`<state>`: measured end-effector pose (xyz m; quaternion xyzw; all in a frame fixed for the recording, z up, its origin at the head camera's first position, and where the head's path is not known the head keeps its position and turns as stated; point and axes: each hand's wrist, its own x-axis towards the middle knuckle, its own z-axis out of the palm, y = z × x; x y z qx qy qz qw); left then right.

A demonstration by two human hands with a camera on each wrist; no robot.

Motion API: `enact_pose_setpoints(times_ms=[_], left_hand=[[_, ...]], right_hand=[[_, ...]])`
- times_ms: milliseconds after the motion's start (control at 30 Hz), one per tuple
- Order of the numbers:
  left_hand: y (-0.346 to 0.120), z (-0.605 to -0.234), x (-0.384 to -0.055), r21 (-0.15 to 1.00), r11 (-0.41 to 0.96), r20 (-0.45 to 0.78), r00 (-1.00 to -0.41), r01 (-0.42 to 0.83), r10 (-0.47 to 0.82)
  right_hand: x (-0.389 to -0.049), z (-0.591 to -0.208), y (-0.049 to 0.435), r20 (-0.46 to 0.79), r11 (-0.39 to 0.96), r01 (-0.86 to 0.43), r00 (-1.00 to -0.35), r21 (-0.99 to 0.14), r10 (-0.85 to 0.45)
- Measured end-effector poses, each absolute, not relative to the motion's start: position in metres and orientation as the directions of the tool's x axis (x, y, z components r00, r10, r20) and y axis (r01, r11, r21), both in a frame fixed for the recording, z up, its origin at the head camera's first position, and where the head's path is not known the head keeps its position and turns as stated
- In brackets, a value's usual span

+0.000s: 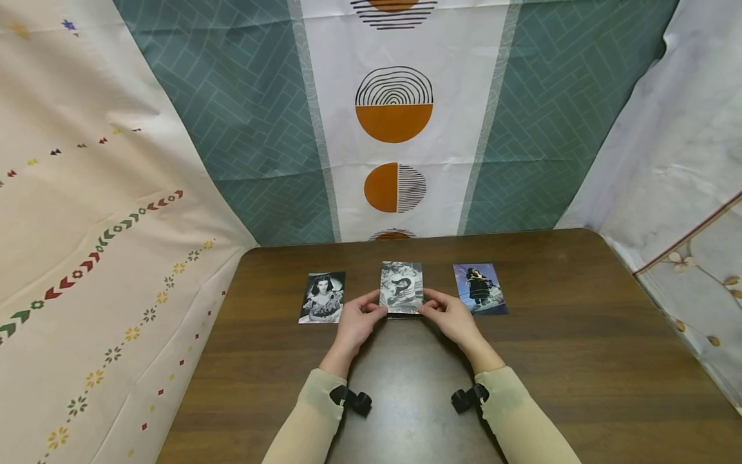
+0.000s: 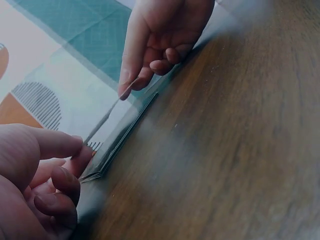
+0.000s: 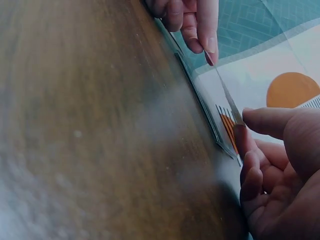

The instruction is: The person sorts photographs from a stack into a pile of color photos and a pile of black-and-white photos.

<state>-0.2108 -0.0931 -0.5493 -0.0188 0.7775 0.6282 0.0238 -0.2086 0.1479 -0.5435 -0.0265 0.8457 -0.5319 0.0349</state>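
Head view bright | glare on table [image 1: 406,399] (pale) | wrist views dim, perhaps hazed

Free tabletop [image 1: 400,399] on the grip's near side
A card stack [image 3: 199,101] blocks just below the held card [image 1: 401,283]; one photo [image 1: 323,298] beside the left hand [image 1: 358,320], another photo [image 1: 480,289] beside the right hand [image 1: 455,318], cloth [image 1: 400,154] beyond.

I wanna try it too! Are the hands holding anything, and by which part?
The middle picture: the left hand pinches its lower left edge, the right hand its lower right edge.
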Motion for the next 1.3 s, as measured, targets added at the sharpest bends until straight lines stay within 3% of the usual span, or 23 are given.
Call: enact_pose_setpoints(times_ms=[667, 1300], left_hand=[[-0.0918, -0.5454, -0.2107, 0.979, 0.197, -0.045, -0.999, -0.047, -0.014], [-0.0882, -0.5446, -0.2135, 0.998, 0.052, -0.042, -0.999, -0.043, -0.028]], right_hand=[[-0.2063, -0.5417, 0.1441, 0.012, 0.362, -0.019, -1.000, -0.932, -0.021], [-0.2066, -0.5372, 0.1388, 0.018, 0.282, -0.010, -1.000, -0.959, 0.025]])
